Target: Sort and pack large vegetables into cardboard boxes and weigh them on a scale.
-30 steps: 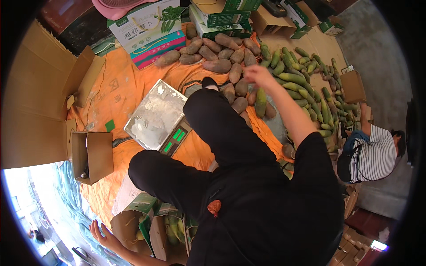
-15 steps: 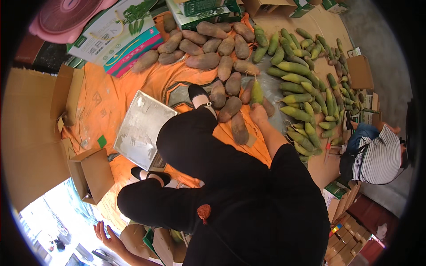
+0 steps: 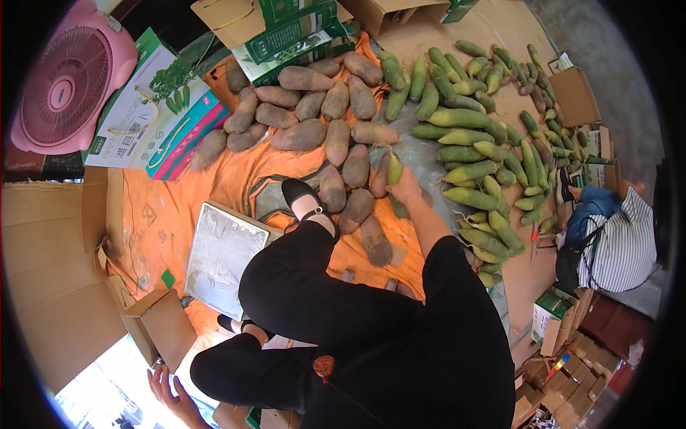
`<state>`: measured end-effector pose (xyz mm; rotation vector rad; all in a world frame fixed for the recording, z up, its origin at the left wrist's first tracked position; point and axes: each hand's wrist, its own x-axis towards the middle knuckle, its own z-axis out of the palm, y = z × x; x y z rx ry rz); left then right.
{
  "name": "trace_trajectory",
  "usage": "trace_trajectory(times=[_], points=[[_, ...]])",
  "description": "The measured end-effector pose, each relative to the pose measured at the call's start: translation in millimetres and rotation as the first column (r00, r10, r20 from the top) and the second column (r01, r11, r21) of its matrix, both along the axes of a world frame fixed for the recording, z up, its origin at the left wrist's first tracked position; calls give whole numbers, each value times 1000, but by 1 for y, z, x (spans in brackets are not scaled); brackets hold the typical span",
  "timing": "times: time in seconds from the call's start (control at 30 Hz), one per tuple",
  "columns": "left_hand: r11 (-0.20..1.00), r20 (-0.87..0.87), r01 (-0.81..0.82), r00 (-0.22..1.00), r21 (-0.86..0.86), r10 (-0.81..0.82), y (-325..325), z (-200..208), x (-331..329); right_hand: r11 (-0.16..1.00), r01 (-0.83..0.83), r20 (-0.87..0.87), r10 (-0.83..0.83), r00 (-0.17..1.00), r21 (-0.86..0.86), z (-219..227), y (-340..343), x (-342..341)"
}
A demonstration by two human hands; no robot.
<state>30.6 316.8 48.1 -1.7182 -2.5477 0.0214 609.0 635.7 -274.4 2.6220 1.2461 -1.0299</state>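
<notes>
My right hand (image 3: pixel 409 187) is closed around a green radish (image 3: pixel 394 170) with a thin root at its tip. It is over the right edge of a group of dusty brownish-purple root vegetables (image 3: pixel 306 134) on an orange sheet. To the right of that hand lies a large pile of green radishes (image 3: pixel 468 171). Off at the lower left, my left hand (image 3: pixel 168 392) is empty with its fingers apart, near a small open cardboard box (image 3: pixel 163 325). A metal scale platform (image 3: pixel 223 257) rests left of my knee.
A pink fan (image 3: pixel 71 79) and a printed carton (image 3: pixel 136 118) stand at the upper left. Green cartons (image 3: pixel 286 36) are at the back. A person in a striped top (image 3: pixel 622 243) is at the far right. Stacked cardboard boxes (image 3: pixel 572 386) sit at the lower right.
The view has shifted, with the fan showing more fully. The radish in my right hand has tilted and looks shorter. My left hand stays apart from the vegetables.
</notes>
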Motion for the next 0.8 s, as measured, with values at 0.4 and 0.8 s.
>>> trace_trajectory(times=[0.4, 0.8], points=[[993, 122, 113, 986, -18, -110, 108, -9, 54, 779, -496, -88, 504, 859, -383, 28, -149, 96], [965, 90, 163, 985, -207, -147, 156, -56, 81, 948, 46, -481, 119, 869, 316, -18, 95, 91]])
